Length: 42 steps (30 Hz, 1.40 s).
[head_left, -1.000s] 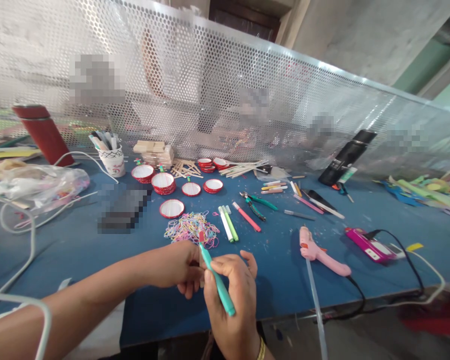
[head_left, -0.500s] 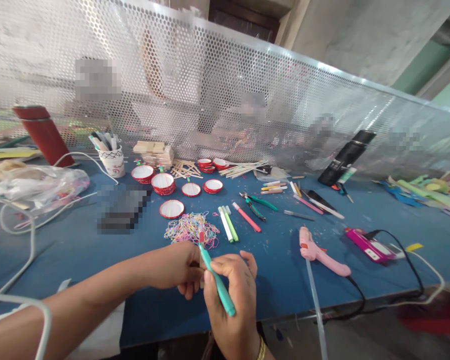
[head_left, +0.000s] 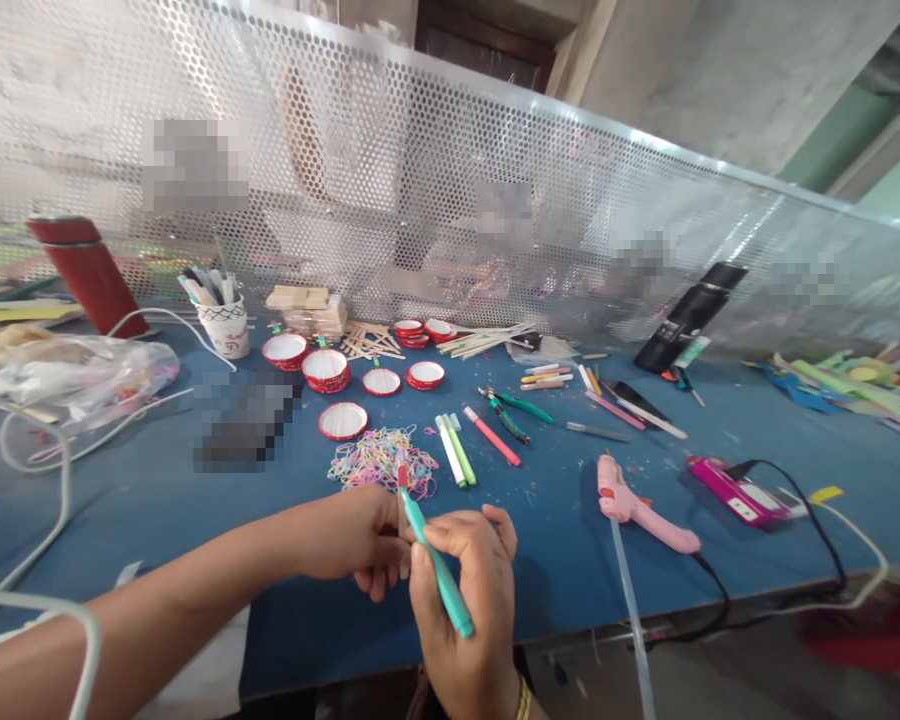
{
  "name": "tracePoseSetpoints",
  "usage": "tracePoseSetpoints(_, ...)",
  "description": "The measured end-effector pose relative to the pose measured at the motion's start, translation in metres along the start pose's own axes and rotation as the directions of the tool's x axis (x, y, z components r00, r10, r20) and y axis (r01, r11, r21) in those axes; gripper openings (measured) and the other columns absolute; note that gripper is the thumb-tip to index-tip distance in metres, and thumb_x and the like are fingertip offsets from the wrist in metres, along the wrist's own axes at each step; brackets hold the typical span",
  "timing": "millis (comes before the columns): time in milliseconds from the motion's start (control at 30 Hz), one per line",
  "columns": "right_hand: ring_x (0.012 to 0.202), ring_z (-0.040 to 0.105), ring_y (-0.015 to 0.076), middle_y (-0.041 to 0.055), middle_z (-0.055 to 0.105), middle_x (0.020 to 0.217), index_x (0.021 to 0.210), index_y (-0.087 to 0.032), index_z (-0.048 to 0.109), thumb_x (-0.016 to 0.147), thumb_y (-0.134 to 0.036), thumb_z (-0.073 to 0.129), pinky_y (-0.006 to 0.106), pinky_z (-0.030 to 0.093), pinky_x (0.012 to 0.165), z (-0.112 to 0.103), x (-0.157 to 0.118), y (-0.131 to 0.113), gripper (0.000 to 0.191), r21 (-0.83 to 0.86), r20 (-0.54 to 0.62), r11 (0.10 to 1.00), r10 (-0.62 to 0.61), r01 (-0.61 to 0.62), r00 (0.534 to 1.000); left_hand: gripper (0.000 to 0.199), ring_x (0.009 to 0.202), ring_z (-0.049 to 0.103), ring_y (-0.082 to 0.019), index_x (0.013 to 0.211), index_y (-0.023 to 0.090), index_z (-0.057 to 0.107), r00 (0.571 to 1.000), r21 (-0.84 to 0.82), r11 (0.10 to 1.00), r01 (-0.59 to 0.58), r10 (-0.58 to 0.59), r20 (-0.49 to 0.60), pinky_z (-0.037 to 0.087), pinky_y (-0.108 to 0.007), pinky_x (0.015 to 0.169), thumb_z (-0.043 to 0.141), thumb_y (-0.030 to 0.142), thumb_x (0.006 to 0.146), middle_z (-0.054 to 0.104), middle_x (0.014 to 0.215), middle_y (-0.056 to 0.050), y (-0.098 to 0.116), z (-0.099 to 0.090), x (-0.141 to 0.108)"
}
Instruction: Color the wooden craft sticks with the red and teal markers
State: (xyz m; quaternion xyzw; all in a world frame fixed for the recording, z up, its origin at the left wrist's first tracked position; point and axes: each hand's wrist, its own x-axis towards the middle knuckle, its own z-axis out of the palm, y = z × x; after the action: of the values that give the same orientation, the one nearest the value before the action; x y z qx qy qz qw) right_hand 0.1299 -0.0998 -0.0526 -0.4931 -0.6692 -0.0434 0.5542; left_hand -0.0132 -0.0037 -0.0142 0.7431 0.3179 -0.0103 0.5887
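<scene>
Blue worktop (head_left: 555, 545), near edge: left hand (head_left: 371, 530), fingers pinching red-tipped flat wooden stick (head_left: 403, 477); right hand (head_left: 478, 575), fingers gripping turquoise plastic marker (head_left: 444, 582), tip at stick. Possible fault: smeared colour, should stick twist.

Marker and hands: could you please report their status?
Right hand gripping marker, tip by stick's red end. Left hand holding stick. Rubber bands just beyond hands.

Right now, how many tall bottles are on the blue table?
2: the red bottle on the left and the black bottle on the right. More could be hidden behind the mesh screen.
</scene>
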Motion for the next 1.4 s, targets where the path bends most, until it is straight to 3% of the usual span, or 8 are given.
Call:
tracePoseSetpoints(400, 0.085, 0.061, 0.0139, -0.0005, 0.065, 0.086, 0.095, -0.019, 0.055, 0.089, -0.014, 0.055, 0.042, 0.028, 0.104, 0.002, -0.002, 0.002, 0.008, -0.016, -0.040, 1.000, 0.006, -0.006, 0.999, 0.015, 0.051, 0.061, -0.009, 0.069, 0.016, 0.062, 1.000, -0.023, 1.000, -0.003, 0.003, -0.014, 0.050, -0.018, 0.051, 0.052, 0.018, 0.080, 0.061, 0.061, 0.003, 0.002, -0.001, 0.000)
tracePoseSetpoints(700, 0.084, 0.062, 0.0144, -0.0005, 0.064, 0.086, 0.095, -0.020, 0.055, 0.089, -0.015, 0.056, 0.041, 0.028, 0.104, 0.006, -0.003, 0.004, 0.008, -0.021, -0.035, 0.998, -0.057, 0.056, 0.998, 0.020, 0.049, 0.059, -0.009, 0.067, 0.015, 0.063, 1.000, -0.029, 0.999, 0.018, -0.019, -0.023, 0.047, -0.017, 0.049, 0.046, 0.008, 0.072, 0.059, 0.055, 0.003, 0.000, 0.001, -0.001)
tracePoseSetpoints(900, 0.084, 0.061, 0.0147, 0.0003, 0.065, 0.086, 0.095, -0.020, 0.055, 0.089, -0.015, 0.055, 0.041, 0.029, 0.103, 0.006, -0.004, 0.004, 0.008, -0.055, -0.090, 0.998, -0.041, 0.036, 0.995, 0.015, 0.048, 0.058, -0.009, 0.066, 0.015, 0.062, 0.998, -0.023, 0.999, 0.037, -0.038, -0.040, 0.049, -0.019, 0.051, 0.051, 0.016, 0.076, 0.059, 0.054, 0.003, 0.006, 0.001, -0.003)
tracePoseSetpoints(1133, 0.083, 0.061, 0.0133, -0.0016, 0.064, 0.085, 0.094, -0.020, 0.053, 0.089, -0.014, 0.055, 0.041, 0.027, 0.104, 0.005, -0.001, 0.001, 0.008, -0.021, -0.027, 0.998, -0.059, 0.058, 0.998, 0.022, 0.046, 0.055, -0.006, 0.061, 0.015, 0.061, 0.999, 0.004, 0.999, 0.037, -0.036, -0.032, 0.046, -0.016, 0.049, 0.046, 0.009, 0.075, 0.058, 0.053, 0.004, 0.010, 0.001, -0.005)
tracePoseSetpoints(1400, 0.083, 0.061, 0.0137, -0.0012, 0.064, 0.086, 0.094, -0.020, 0.054, 0.089, -0.015, 0.055, 0.041, 0.029, 0.102, 0.005, -0.003, 0.002, 0.007, -0.036, -0.064, 0.999, 0.000, -0.003, 0.998, 0.015, 0.053, 0.062, -0.010, 0.068, 0.016, 0.062, 1.000, 0.008, 1.000, -0.008, 0.009, -0.022, 0.049, -0.018, 0.051, 0.051, 0.017, 0.077, 0.060, 0.056, 0.002, 0.002, -0.001, -0.001)
